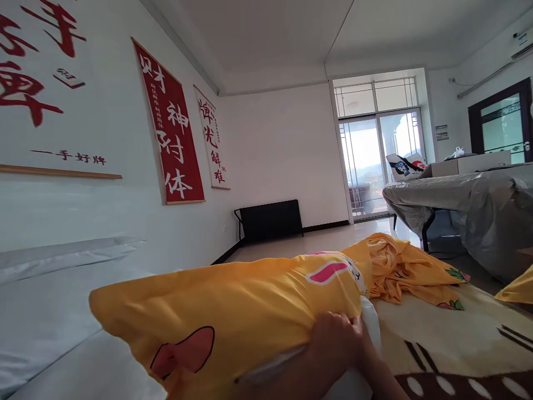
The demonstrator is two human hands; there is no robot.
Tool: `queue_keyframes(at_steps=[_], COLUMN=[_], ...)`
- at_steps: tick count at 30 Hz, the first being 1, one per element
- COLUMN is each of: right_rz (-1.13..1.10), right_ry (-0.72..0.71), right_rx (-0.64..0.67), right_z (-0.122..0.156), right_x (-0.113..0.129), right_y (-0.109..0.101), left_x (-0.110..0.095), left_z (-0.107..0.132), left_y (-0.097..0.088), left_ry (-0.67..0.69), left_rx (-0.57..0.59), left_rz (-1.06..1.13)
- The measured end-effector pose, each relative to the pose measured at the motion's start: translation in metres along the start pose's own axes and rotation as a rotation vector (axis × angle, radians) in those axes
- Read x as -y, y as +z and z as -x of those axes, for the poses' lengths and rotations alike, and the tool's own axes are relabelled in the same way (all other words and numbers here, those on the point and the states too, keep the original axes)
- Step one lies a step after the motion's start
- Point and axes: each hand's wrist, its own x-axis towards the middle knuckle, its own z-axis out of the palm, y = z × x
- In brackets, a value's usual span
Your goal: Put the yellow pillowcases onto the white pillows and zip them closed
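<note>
My right hand (336, 338) is at the bottom centre, its fingers closed on the open end of a yellow pillowcase (233, 311) printed with pink shapes. A white pillow (370, 322) shows at that opening, under my hand, and fills the case. The pillow lies across a white bed (50, 322). My left hand is out of view.
A crumpled yellow sheet (408, 266) lies beyond on a cream blanket with dark patterns (449, 339). Plastic-covered furniture (478, 205) with boxes on top stands at right. Red and white banners (170, 128) hang on the left wall. A black bench (270, 219) stands by the far wall, next to a glass door (377, 161).
</note>
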Motion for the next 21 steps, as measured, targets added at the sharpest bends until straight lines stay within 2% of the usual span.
queue_keyframes(at_steps=[3,7,9,11,13,14,17,21], right_rz=[0.027,-0.043,-0.124,-0.140,-0.099,-0.089,-0.123,-0.184], right_ry=[-0.084,-0.148,-0.097,0.055,0.225,0.266,0.226,0.128], right_rx=[0.055,0.117,0.155,0.145,0.152,0.193,0.329,0.291], right_z=[-0.008,-0.022,-0.027,-0.031,-0.032,-0.032,-0.026,-0.018], right_x=[0.008,0.016,0.009,-0.003,-0.014,-0.017,-0.010,0.021], right_y=[-0.013,-0.034,-0.047,-0.061,-0.073,-0.076,-0.070,-0.044], left_x=[0.021,0.068,0.087,0.100,0.106,0.106,0.097,0.081], left_z=[-0.007,-0.016,-0.018,-0.018,-0.019,-0.019,-0.022,-0.027], left_y=[-0.008,-0.016,-0.015,-0.013,-0.012,-0.011,-0.011,-0.019], left_ry=[-0.110,-0.220,-0.277,-0.321,-0.333,-0.326,-0.271,-0.153], left_rx=[-0.065,-0.121,-0.134,-0.147,-0.160,-0.165,-0.175,-0.210], left_rz=[0.003,-0.019,-0.040,-0.064,-0.085,-0.094,-0.120,-0.177])
